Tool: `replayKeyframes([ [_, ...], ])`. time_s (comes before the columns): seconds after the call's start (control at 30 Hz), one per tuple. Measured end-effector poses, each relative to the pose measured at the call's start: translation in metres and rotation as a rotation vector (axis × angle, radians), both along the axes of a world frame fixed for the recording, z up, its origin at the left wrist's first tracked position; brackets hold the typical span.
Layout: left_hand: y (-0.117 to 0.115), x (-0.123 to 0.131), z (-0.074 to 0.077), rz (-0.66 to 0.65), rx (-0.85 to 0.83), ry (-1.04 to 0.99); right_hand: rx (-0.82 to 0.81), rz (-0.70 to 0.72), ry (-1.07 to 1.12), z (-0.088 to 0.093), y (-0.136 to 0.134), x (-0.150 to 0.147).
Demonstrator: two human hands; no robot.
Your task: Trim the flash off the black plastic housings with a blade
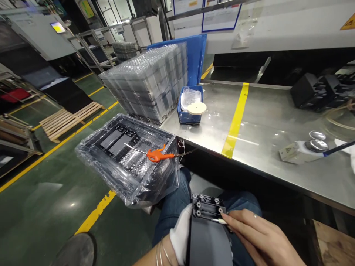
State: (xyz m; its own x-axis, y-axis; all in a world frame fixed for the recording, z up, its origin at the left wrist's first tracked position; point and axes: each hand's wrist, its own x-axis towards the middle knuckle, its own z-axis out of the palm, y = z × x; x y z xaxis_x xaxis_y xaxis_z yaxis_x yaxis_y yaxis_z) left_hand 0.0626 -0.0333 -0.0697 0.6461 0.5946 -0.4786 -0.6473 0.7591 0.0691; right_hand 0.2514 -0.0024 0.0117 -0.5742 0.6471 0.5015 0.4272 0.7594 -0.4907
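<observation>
My left hand [181, 231], in a white glove, is closed around the left side of a black plastic part [209, 240] over my lap. The part has a smooth grey panel near me and a ribbed end with round bosses farther away. My bare right hand [249, 231] is closed at the part's right edge. Its fingertips pinch a small thin tool with a whitish handle [222, 221], whose slim metal end lies along the ribbed end. What kind of tool it is cannot be made out.
Left of my knees stands a plastic-lined crate [127, 195] with similar black parts and an orange air blow gun [158, 154] across it. The metal bench [213, 129] holds a blue bin [190, 118], a white bottle [294, 152] and dark parts [307, 90]. Clear trays [149, 81] are stacked behind.
</observation>
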Motion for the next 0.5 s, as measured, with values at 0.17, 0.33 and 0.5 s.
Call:
replayKeyframes([
  [0.17,0.004,0.003,0.001,0.033,-0.048,0.059,-0.046,-0.142,0.034,-0.011,-0.010,-0.009],
  [0.33,0.001,-0.015,0.009,0.030,-0.091,0.110,-0.148,0.034,0.066,-0.018,-0.001,-0.001],
  [0.5,0.002,-0.024,0.009,0.002,-0.112,0.116,-0.037,-0.107,0.049,-0.016,-0.002,-0.001],
])
